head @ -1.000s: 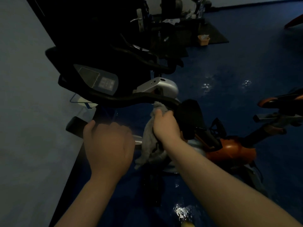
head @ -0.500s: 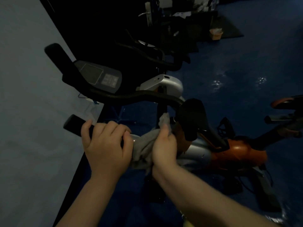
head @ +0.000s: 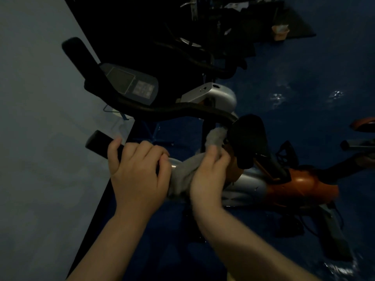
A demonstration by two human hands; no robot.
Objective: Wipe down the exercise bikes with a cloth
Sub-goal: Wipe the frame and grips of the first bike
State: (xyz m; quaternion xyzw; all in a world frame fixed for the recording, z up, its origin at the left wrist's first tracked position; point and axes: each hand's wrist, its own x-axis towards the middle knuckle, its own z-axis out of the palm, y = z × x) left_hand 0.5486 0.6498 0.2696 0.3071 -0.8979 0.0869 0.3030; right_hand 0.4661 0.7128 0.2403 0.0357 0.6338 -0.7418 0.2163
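An orange and silver exercise bike (head: 284, 183) stands below me in dim light, with a black console (head: 129, 84) and curved black handlebars (head: 182, 110). My left hand (head: 136, 171) is closed around the near handlebar's black grip (head: 97, 142). My right hand (head: 207, 175) presses a grey cloth (head: 182, 175) around the silver part of that same bar, just right of my left hand. One end of the cloth sticks up toward the black saddle (head: 247, 138).
A pale wall (head: 40, 138) runs along the left, close to the bike. The floor (head: 304, 78) is glossy blue. More dark gym machines (head: 203, 37) stand behind. A second orange bike part (head: 363, 122) shows at the right edge. A small box (head: 280, 32) sits far back.
My right hand brought the cloth down from the upper handlebar to the near bar. My left hand closed around the grip. The view shifted slightly.
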